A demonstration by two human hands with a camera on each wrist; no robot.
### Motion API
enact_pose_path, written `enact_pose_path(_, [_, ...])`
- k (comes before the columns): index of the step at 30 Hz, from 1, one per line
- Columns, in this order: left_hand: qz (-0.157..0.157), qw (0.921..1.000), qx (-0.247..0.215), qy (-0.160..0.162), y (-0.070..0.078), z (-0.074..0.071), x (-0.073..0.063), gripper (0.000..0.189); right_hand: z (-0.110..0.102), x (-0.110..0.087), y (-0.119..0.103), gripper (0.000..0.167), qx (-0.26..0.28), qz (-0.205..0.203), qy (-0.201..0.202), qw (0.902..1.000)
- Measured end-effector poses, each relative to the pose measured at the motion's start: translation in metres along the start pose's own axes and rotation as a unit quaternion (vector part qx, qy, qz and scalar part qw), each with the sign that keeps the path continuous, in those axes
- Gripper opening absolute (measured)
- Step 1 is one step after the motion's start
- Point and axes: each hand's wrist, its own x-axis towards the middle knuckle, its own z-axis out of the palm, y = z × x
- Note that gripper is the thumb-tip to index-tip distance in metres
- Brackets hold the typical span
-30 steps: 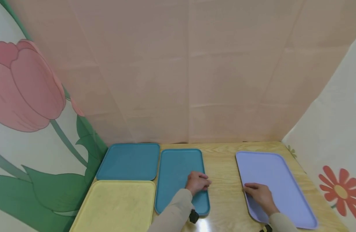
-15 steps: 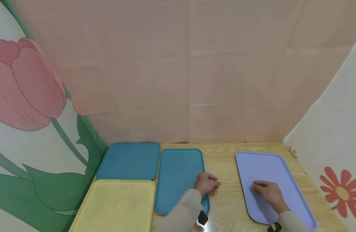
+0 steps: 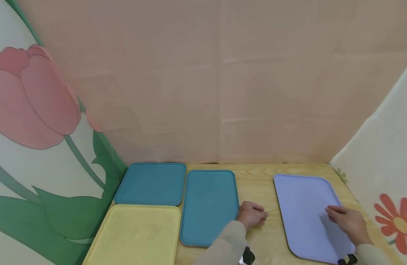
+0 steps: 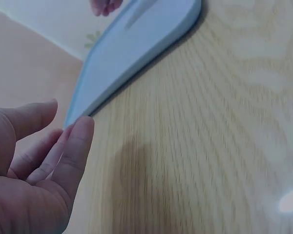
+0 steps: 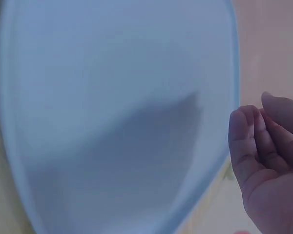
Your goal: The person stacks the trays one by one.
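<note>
My left hand (image 3: 252, 215) hovers over the wooden table just right of the upright teal tray (image 3: 208, 206), its sleeve overlapping that tray's lower corner. In the left wrist view its thumb and fingers (image 4: 73, 151) are loosely bent with a gap between them, and a shadow falls on the wood below. My right hand (image 3: 349, 222) is over the right side of the lavender tray (image 3: 306, 209) and casts a shadow on it. Relaxed fingers (image 5: 244, 136) with nothing between them show in the right wrist view.
A second teal tray (image 3: 152, 184) lies sideways at the back left, with a yellow tray (image 3: 134, 235) in front of it. Wooden table (image 3: 258, 184) shows between the teal and lavender trays. A pinkish sheet (image 3: 220, 92) hangs behind, with flower-printed panels at both sides.
Both hands have moved right: the left from over the teal tray's edge to the bare wood, the right from the lavender tray's left edge across to its right side. The trays have stayed put.
</note>
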Motion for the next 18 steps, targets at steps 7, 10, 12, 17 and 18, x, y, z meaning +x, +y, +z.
enact_pose_path(7, [-0.012,0.9979,0.061,0.021,-0.007,0.019,0.0,0.017,-0.021,0.002,0.012,0.052,-0.055,-0.021,0.064,0.9962])
enact_pose_path(10, [-0.015,0.9957,0.088,0.022,-0.012,0.025,-0.001,0.021,-0.026,0.003,0.017,0.053,-0.067,-0.012,0.075,0.9949])
enact_pose_path(12, [-0.012,0.9953,0.093,0.022,-0.015,0.029,-0.001,0.021,-0.028,0.005,0.021,0.054,-0.064,0.002,0.077,0.995])
enact_pose_path(17, [0.0,0.9952,0.095,0.022,-0.017,0.037,-0.006,0.019,-0.03,0.009,0.032,0.052,-0.047,0.044,0.079,0.9948])
enact_pose_path(18, [0.004,0.9948,0.099,0.023,-0.017,0.038,-0.007,0.019,-0.03,0.009,0.034,0.051,-0.051,0.048,0.081,0.9942])
